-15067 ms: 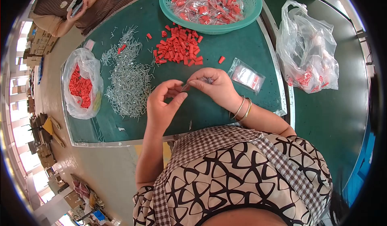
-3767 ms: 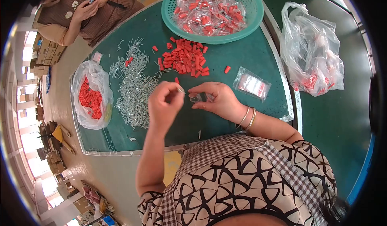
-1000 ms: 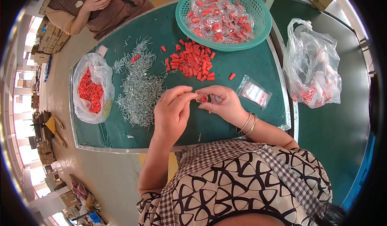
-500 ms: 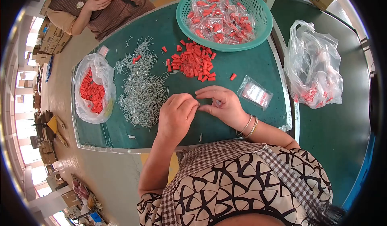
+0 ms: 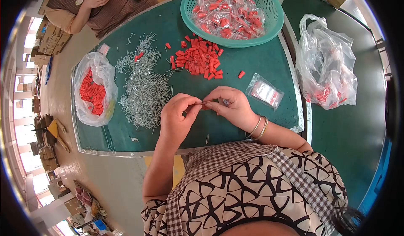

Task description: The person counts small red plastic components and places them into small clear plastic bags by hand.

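Observation:
My left hand (image 5: 179, 112) and my right hand (image 5: 231, 105) meet fingertip to fingertip above the near middle of the green table (image 5: 185, 137). Both pinch at something small between them, too hidden to name. A shiny bit shows inside the curled fingers of my right hand. Just left of my left hand spreads a heap of metal screws (image 5: 145, 97). Beyond the hands lies a pile of red plastic caps (image 5: 198, 57), with one loose red cap (image 5: 241, 74) to its right. A clear plastic packet (image 5: 264, 93) rests right of my right hand.
A green basket (image 5: 275, 25) of bagged red pieces stands at the far edge. On the left sits an open plastic bag (image 5: 110, 84) of red caps. Another plastic bag (image 5: 326, 59) lies on the right-hand surface. Across the table is another person (image 5: 113, 8).
My fingertips have come together, the right thumb and index finger closing in to meet the left ones. The view has shifted slightly, and the basket appears a little higher.

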### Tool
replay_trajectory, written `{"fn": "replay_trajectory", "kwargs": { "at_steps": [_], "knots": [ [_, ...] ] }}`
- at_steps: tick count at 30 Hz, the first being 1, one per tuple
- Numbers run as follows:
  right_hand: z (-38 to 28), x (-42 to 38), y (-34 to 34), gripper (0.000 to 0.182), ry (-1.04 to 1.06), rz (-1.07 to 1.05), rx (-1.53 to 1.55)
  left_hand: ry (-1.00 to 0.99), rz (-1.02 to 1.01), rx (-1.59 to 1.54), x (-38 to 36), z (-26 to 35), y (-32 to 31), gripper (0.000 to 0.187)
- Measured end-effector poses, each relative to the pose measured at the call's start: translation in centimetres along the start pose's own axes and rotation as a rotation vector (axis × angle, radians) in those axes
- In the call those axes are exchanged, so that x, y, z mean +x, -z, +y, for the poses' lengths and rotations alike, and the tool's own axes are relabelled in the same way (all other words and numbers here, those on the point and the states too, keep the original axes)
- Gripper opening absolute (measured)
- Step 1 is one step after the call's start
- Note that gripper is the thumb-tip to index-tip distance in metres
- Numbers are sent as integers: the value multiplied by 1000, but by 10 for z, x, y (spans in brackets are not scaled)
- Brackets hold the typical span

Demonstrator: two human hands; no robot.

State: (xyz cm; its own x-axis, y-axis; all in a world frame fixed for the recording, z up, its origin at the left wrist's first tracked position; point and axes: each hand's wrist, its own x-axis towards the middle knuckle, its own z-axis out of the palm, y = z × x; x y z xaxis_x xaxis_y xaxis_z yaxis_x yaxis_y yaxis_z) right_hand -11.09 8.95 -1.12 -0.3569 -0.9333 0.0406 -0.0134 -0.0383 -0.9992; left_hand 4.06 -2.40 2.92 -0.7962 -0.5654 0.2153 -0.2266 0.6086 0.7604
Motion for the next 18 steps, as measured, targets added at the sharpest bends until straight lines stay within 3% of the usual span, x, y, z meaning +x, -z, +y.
{"fn": "replay_trajectory", "kwargs": {
  "at_steps": [11, 18],
  "knots": [
    [8, 0, 1, 7, 165, 40, -56, 55, -14, -47, 1, 1, -4, 11],
    [10, 0, 2, 7, 26, 60, 82, 154, -40, -141, 2, 1, 2, 9]
  ]
}}
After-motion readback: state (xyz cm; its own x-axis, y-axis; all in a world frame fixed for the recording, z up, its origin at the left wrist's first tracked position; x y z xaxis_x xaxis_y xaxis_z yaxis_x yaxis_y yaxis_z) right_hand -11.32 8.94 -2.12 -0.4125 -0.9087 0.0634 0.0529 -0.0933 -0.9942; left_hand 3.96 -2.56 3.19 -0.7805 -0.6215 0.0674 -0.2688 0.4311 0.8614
